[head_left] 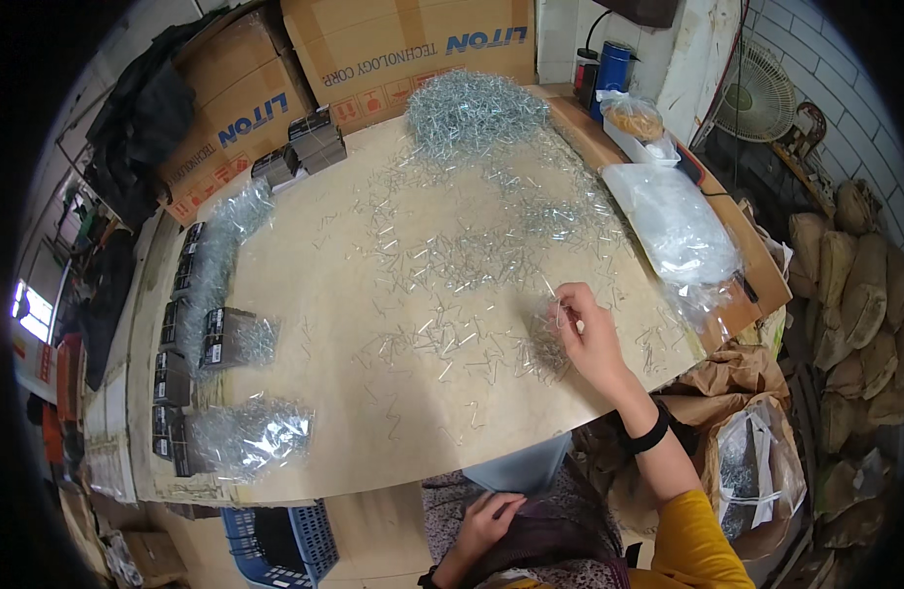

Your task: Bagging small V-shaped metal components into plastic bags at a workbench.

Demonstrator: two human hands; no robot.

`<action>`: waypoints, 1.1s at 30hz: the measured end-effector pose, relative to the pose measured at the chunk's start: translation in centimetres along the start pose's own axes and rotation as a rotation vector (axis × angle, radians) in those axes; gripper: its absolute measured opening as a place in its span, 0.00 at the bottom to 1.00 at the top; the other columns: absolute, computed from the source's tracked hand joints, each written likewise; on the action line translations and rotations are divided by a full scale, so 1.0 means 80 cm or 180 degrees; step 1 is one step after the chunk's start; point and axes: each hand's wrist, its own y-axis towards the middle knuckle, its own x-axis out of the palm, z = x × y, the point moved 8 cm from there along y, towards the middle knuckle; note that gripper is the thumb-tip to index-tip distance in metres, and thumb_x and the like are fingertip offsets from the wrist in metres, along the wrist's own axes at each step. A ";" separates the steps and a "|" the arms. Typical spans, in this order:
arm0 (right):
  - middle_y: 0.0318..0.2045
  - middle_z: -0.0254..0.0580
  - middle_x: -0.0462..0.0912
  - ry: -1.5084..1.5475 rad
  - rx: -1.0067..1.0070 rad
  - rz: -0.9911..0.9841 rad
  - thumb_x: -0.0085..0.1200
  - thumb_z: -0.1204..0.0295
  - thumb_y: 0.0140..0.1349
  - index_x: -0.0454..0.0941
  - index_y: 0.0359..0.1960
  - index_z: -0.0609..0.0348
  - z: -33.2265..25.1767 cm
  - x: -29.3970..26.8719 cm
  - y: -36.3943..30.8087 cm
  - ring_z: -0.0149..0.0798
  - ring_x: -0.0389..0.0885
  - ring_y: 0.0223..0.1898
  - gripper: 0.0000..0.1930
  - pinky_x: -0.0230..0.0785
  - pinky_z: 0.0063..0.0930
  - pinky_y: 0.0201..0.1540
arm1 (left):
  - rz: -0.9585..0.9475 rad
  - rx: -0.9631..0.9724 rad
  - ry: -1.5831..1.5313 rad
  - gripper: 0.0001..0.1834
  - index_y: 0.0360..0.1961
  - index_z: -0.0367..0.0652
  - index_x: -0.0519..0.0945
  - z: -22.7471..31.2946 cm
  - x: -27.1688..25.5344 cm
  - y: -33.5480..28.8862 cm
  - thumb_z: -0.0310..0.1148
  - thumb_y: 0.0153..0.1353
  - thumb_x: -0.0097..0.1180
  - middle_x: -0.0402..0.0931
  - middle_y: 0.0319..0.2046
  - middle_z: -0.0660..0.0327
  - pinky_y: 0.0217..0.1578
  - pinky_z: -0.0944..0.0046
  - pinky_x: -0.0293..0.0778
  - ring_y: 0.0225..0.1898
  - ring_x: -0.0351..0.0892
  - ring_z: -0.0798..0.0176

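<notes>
Thin silvery wire pins (pixel 442 334), some of them bent, lie scattered over the pale wooden table (pixel 334 422). Over the table's right part, my right hand (pixel 591 339) is closed in a pinch, with a thin wire pin (pixel 551 291) sticking up from the fingertips. Beneath that hand sits a small denser cluster of pins. My left hand (pixel 486 522) is below the table's front edge, at the near rim of a blue plastic tray (pixel 523 465) on my lap. Its fingers are curled together; whatever they hold is hidden.
A big heap of pins (pixel 477 113) rises at the back. Clear bags of pins (pixel 251 437) and small dark boxes (pixel 170 378) line the left edge. Cardboard boxes (pixel 408 59) stand behind. Plastic bags (pixel 673 221) lie at right; a blue basket (pixel 280 545) is below.
</notes>
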 end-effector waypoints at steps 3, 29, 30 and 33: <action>0.22 0.47 0.78 0.0266 -0.0035 0.0098 0.51 0.75 0.67 0.69 0.46 0.60 0.018 -0.012 -0.005 0.45 0.78 0.22 0.08 0.70 0.30 0.28 | 0.0019 0.0057 0.0020 0.06 0.34 0.38 0.83 0.003 0.002 0.002 0.23 0.54 0.66 0.82 0.31 0.57 0.35 0.63 0.78 0.32 0.83 0.57; 0.35 0.49 0.75 -0.0222 -0.0769 -0.0469 0.54 0.85 0.55 0.77 0.42 0.64 -0.028 0.049 -0.034 0.52 0.75 0.40 0.12 0.68 0.37 0.46 | -0.0032 -0.0040 0.0006 0.05 0.33 0.38 0.83 -0.003 0.002 -0.002 0.23 0.54 0.65 0.83 0.32 0.58 0.36 0.63 0.78 0.33 0.83 0.57; 0.35 0.49 0.75 -0.0222 -0.0767 -0.0473 0.54 0.85 0.55 0.77 0.42 0.64 -0.030 0.047 -0.033 0.52 0.75 0.40 0.12 0.68 0.37 0.46 | -0.0031 -0.0044 0.0004 0.05 0.33 0.38 0.83 -0.004 0.003 -0.003 0.23 0.54 0.65 0.83 0.32 0.58 0.36 0.63 0.78 0.33 0.83 0.57; 0.39 0.49 0.77 0.0057 -0.0342 -0.0385 0.54 0.84 0.57 0.77 0.40 0.65 -0.018 0.034 -0.031 0.51 0.77 0.42 0.09 0.70 0.37 0.46 | -0.0004 -0.0085 -0.0018 0.06 0.33 0.38 0.83 -0.008 0.003 -0.004 0.23 0.54 0.65 0.83 0.32 0.58 0.36 0.62 0.78 0.34 0.83 0.57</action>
